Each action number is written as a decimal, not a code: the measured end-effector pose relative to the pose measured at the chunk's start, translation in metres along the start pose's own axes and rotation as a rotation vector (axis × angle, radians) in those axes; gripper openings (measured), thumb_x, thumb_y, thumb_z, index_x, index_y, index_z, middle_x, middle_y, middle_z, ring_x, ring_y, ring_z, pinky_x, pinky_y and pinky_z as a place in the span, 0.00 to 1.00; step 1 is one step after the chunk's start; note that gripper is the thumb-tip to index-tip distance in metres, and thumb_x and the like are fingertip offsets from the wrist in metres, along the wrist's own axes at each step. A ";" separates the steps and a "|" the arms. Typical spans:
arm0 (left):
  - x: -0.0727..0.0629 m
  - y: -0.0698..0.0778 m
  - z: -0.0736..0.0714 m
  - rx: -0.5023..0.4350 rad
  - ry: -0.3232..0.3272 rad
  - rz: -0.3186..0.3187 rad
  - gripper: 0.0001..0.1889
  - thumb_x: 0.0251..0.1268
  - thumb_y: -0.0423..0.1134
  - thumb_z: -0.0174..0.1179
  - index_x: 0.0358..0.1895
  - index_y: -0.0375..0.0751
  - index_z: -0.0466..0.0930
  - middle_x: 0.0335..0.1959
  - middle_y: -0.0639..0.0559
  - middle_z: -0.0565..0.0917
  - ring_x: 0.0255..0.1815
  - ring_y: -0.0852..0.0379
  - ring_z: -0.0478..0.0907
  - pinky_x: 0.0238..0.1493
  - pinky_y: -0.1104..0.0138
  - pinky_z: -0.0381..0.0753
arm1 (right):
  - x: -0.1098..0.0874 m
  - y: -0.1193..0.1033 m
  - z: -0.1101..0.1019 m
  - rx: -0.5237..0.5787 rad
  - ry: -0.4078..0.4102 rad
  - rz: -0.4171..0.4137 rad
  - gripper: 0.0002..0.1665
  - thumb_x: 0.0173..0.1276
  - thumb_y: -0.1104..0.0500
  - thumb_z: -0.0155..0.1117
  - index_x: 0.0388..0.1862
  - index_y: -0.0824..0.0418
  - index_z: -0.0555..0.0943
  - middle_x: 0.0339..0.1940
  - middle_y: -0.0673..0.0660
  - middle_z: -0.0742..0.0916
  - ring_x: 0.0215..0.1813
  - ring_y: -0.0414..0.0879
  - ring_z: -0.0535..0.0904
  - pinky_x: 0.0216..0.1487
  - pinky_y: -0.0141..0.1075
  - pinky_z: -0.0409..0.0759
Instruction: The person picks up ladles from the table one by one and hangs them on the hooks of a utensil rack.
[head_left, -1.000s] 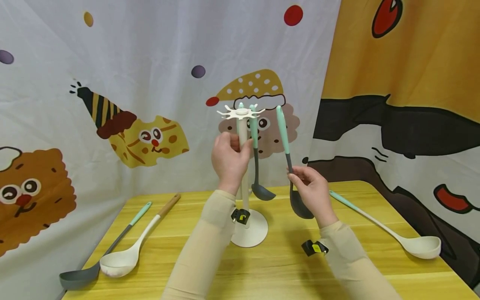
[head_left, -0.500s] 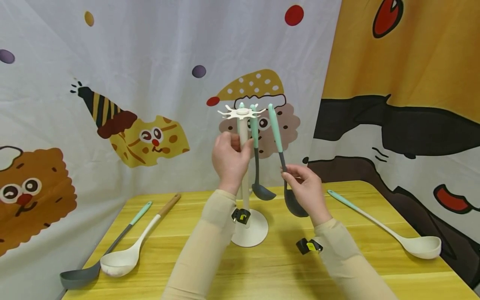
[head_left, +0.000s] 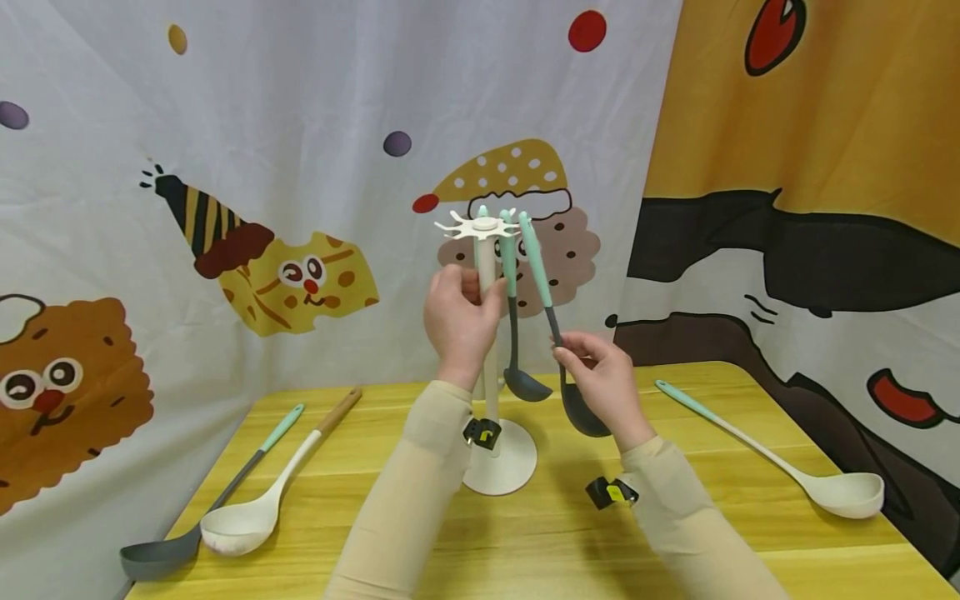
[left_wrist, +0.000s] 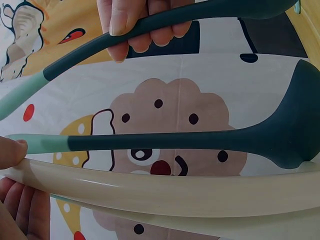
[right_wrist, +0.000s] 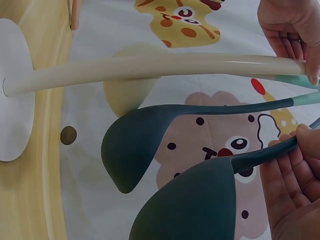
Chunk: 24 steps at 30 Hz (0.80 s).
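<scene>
Held ladle, head view: the mint-handled grey ladle is seen right of the frame's middle, bowl down, its top leaned left, close to the right tips of the white hook crown; whether it is caught on a hook cannot be told.
Right hand, head view: the ladle's neck is pinched by the right hand low, just above the bowl, so the far end could easily wobble and the hook be missed.
Left hand, head view: the white pole is gripped by the left hand at mid-frame; if this hold were loosened, the stand could be turned or tipped by a sideways push.
Hung ladle, left wrist view: a second grey ladle is seen across the middle, between pole and held ladle; it could be knocked off its hook if the held handle were swung too far inward.
Pole grip, left wrist view: thumb and fingers are curled about the pole at lower left, with the thumb beside the hung ladle's handle, which might be nudged.
Bowls, right wrist view: both grey bowls are shown near each other at lower middle; a clash seems likely if the held one were drifted upward in this frame.
Rear ladle, right wrist view: a pale bowl is partly hidden behind the pole, so any bump there could go unnoticed.
</scene>
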<state>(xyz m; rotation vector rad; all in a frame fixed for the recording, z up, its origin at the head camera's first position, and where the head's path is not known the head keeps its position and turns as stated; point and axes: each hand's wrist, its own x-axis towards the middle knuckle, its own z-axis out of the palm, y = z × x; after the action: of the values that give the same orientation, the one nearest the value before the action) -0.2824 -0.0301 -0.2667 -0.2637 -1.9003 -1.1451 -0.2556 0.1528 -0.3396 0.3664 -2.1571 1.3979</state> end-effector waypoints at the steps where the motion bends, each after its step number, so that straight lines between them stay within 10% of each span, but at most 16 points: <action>1: 0.000 0.000 0.000 0.001 0.001 0.002 0.14 0.61 0.42 0.71 0.35 0.37 0.76 0.32 0.46 0.78 0.31 0.52 0.78 0.31 0.62 0.77 | 0.000 0.000 0.000 0.001 -0.005 -0.001 0.12 0.69 0.61 0.67 0.49 0.63 0.86 0.41 0.57 0.87 0.42 0.46 0.81 0.41 0.28 0.79; 24: 0.000 0.000 0.001 0.008 0.010 0.006 0.14 0.60 0.42 0.71 0.35 0.37 0.76 0.31 0.46 0.77 0.31 0.52 0.77 0.31 0.61 0.77 | -0.003 -0.004 0.009 0.025 -0.102 0.067 0.13 0.70 0.60 0.66 0.50 0.64 0.85 0.41 0.56 0.87 0.42 0.48 0.81 0.45 0.36 0.81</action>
<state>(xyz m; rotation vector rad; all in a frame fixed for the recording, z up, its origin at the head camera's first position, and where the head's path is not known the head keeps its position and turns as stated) -0.2827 -0.0291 -0.2667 -0.2585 -1.8937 -1.1331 -0.2536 0.1431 -0.3409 0.3862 -2.2541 1.4732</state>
